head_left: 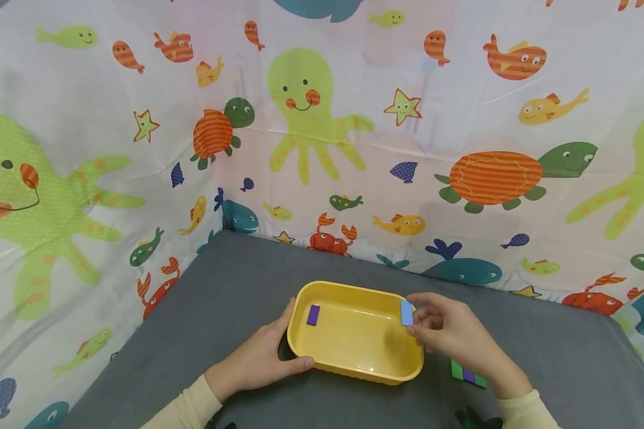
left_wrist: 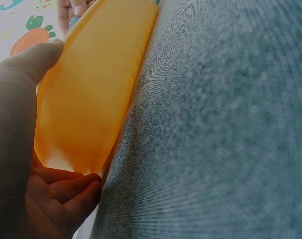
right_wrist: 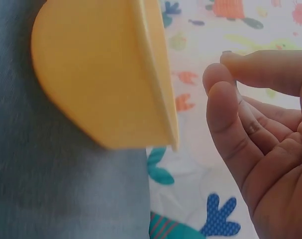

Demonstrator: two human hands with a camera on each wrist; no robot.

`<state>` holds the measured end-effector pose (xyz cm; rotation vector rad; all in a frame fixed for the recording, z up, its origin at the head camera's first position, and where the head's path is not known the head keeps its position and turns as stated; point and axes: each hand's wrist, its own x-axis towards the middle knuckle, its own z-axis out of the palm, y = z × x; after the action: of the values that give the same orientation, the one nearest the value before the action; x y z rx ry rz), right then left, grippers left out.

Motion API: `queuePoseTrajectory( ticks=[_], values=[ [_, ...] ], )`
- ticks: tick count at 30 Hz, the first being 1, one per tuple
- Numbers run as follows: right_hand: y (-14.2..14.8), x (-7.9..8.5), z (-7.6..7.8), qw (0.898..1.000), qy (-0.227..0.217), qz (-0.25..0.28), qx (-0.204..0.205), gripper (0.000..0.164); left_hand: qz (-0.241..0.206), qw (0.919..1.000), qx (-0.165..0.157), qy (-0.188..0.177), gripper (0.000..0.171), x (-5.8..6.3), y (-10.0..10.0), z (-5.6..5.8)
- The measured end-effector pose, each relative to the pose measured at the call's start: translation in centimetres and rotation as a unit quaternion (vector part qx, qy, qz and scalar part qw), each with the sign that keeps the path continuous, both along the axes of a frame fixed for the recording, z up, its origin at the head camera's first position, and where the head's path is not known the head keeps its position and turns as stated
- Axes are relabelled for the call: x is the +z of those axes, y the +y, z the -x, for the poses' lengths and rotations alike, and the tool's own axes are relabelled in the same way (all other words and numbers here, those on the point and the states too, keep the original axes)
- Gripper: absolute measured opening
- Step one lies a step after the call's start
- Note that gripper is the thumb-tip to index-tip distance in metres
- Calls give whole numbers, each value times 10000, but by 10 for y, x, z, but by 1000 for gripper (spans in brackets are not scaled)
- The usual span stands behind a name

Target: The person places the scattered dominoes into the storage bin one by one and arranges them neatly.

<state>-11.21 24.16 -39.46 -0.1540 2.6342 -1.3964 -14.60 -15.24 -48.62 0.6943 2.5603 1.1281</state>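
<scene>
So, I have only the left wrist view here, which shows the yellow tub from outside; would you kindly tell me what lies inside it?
Observer: A small purple rectangular tile lies in the yellow tub, near its left end in the head view.
Operator: Thank you; could you also tell me what shape of thing the right hand is holding?
Observer: It pinches a light blue rectangular tile at the tub's right end.
Operator: And is there anything on the grey cloth to the right of the tub, please?
Observer: Yes, a green-purple-green strip lies there, close to the right wrist in the head view.
</scene>
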Motion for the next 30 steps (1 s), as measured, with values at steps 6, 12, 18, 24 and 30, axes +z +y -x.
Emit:
queuePoseTrajectory(
  ticks=[6,12,18,24,30],
  values=[
    [-22,-1,9,9995,37,90,299,54,-23,10000,-24,-24,130,0,0,0],
    [-39,-1,17,9968,246,228,730,51,-8,10000,9,6,129,1,2,2],
    [-58,-9,24,9948,262,300,942,48,20,10000,37,-4,128,1,0,0],
    [-75,-14,30,9948,219,329,938,46,14,10000,14,47,128,2,-1,-1],
    [-88,-19,36,9958,173,271,859,48,-28,10000,-1,-22,128,2,0,-1]
  ],
)
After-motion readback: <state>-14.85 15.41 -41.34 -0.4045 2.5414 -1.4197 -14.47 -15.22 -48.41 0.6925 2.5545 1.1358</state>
